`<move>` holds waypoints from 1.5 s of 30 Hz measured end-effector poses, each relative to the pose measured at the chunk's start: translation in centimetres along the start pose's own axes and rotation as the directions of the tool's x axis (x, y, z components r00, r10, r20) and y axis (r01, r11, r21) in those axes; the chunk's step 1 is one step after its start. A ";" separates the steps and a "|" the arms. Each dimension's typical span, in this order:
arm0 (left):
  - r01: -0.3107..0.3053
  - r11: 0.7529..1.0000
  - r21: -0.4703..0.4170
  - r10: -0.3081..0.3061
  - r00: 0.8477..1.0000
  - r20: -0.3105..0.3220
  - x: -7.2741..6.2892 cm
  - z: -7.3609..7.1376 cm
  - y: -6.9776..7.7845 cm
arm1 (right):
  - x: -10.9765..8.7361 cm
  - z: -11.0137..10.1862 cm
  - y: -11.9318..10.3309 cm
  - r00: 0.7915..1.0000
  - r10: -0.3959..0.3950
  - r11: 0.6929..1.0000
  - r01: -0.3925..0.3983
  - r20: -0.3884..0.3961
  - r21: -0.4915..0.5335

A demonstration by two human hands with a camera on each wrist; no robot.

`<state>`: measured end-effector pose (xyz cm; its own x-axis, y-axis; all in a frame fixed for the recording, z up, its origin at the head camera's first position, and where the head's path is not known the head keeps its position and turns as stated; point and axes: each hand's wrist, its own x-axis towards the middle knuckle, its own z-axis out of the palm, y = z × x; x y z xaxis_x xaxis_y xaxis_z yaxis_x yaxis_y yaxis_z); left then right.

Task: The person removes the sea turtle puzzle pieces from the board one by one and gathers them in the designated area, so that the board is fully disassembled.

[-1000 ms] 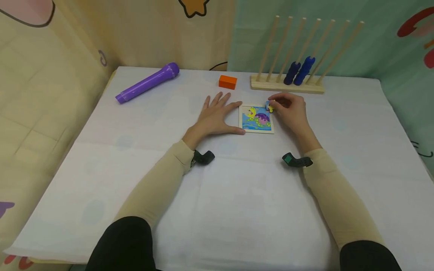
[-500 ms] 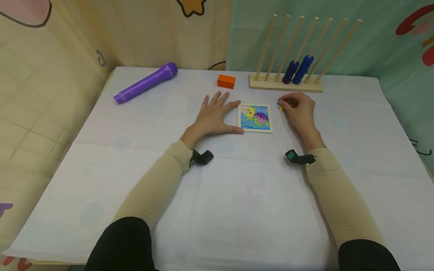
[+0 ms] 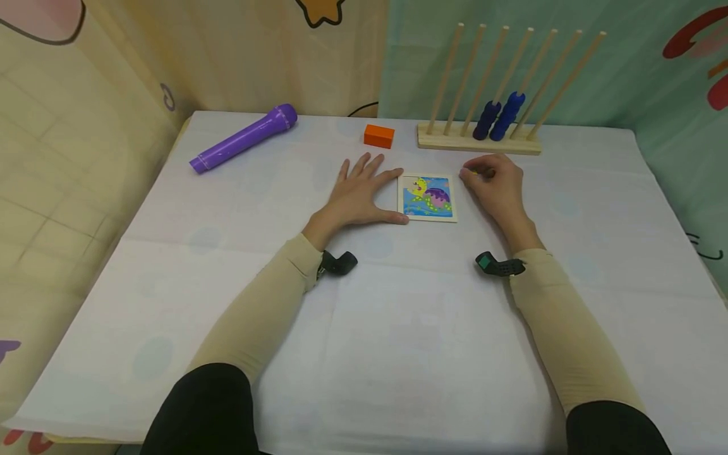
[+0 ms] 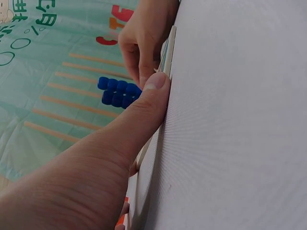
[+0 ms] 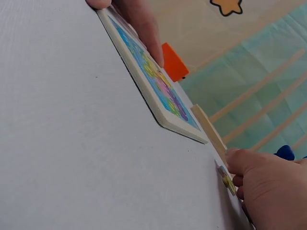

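A small framed jigsaw puzzle (image 3: 428, 198) lies flat on the white-covered table, its picture a yellow dinosaur-like animal with a purple back. My left hand (image 3: 355, 199) rests spread at its left side, thumb and index finger touching the frame's edge. To the right of the frame, my right hand (image 3: 496, 183) pinches a small puzzle piece (image 5: 226, 179) between thumb and fingers, low over the cloth. That piece has blue and yellow on it and is mostly covered by the fingers in the head view.
Behind the puzzle sits an orange block (image 3: 378, 136). A wooden rack (image 3: 479, 145) of upright rods, two carrying blue beads (image 3: 507, 117), stands at the back right. A purple toy microphone (image 3: 246, 139) lies at the back left, near the table's edge.
My right hand has carried the puzzle piece from the frame's upper right corner out to the right, then slightly back left. The left hand keeps its place at the frame.
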<state>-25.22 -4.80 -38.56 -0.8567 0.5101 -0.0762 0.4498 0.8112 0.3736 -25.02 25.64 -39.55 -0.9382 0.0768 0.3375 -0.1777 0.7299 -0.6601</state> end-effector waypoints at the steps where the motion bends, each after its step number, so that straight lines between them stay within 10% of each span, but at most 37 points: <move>1: 0.000 1.000 0.000 0.000 1.000 0.000 0.0 0.0 0.0 | 0.0 0.0 0.0 1.000 -0.008 1.000 0.008 -0.011 0.003; 8: -0.002 1.000 -0.003 0.002 1.000 -0.001 -0.1 0.1 0.0 | -0.2 0.3 -0.5 0.997 -0.048 0.998 0.050 -0.067 0.040; 16: 0.000 1.000 0.014 0.000 1.000 0.000 -0.1 0.1 0.0 | -1.1 1.9 -3.5 0.988 -0.140 0.984 0.133 0.058 0.116; 24: -0.005 1.000 0.022 0.005 1.000 -0.002 -0.1 0.0 0.2 | -1.7 3.1 -4.7 0.942 -0.255 0.964 0.229 0.219 0.135; 45: 0.006 1.000 0.011 -0.006 1.000 0.003 -0.1 -0.4 0.2 | -1.0 3.7 -4.8 0.832 -0.491 0.861 0.508 0.258 0.002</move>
<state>-25.14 -4.75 -38.14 -0.8587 0.5061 -0.0807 0.4475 0.8172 0.3633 -24.37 19.56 -39.23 -0.7699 -0.4699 0.4317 -0.6302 0.6664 -0.3985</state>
